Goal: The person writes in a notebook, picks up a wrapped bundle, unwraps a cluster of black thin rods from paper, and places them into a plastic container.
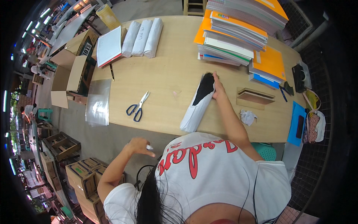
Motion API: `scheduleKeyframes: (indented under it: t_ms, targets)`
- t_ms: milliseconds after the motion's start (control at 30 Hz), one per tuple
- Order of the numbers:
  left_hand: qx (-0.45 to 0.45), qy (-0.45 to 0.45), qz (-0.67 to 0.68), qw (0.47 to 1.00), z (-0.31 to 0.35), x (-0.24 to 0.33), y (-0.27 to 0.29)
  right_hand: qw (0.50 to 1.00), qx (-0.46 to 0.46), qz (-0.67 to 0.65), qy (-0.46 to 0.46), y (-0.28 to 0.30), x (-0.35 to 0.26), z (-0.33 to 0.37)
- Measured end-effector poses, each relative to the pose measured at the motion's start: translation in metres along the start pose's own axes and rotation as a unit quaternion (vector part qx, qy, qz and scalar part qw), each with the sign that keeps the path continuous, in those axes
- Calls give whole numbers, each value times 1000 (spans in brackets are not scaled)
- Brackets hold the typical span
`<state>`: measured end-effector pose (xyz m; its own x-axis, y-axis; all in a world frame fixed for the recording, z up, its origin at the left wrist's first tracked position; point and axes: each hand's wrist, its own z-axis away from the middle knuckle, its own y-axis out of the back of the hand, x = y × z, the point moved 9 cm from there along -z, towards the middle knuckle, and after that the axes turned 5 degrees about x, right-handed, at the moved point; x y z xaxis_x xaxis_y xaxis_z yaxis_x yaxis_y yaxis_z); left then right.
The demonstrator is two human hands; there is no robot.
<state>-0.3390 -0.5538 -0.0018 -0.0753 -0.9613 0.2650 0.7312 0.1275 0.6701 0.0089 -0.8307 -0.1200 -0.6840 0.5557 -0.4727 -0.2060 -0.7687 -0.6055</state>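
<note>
Right hand laid flat, fingers spread, on the black end of a long white-wrapped bundle near the middle of the table, probably to pin it down and keep it from rolling. Bundle lying slantwise, wrapped end reaching the near edge. Left hand off the table, hovering below the near edge, pinching a small white scrap between fingertips, nothing else in it.

One pair of scissors with dark handles left of the bundle, blades closed, within easy reach. Three more white rolls side by side at the far edge, set aside as a batch. One clear plastic sheet hanging over the left edge. Tall stacks of notebooks filling the far right corner. One crumpled paper near the right forearm.
</note>
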Motion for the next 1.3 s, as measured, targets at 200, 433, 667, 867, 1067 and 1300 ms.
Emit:
scheduleKeyframes:
  t_ms: [200,433,667,867,1067,1300]
  targets:
    - [256,144,266,918,-39,-16,82,998,38,20,39,6,-18,-14]
    - [435,-82,209,872,-147,122,161,994,46,81,61,4,-20,-3]
    - [385,-141,326,852,-184,104,147,809,257,463,256,14,-31,62]
    - [397,-122,300,859,-185,110,153,798,248,477,274,-1,-19,79]
    - [378,-105,294,872,-185,105,147,816,245,474,223,-15,-13,89]
    - [422,-105,278,856,-180,113,150,789,254,488,271,7,-17,69]
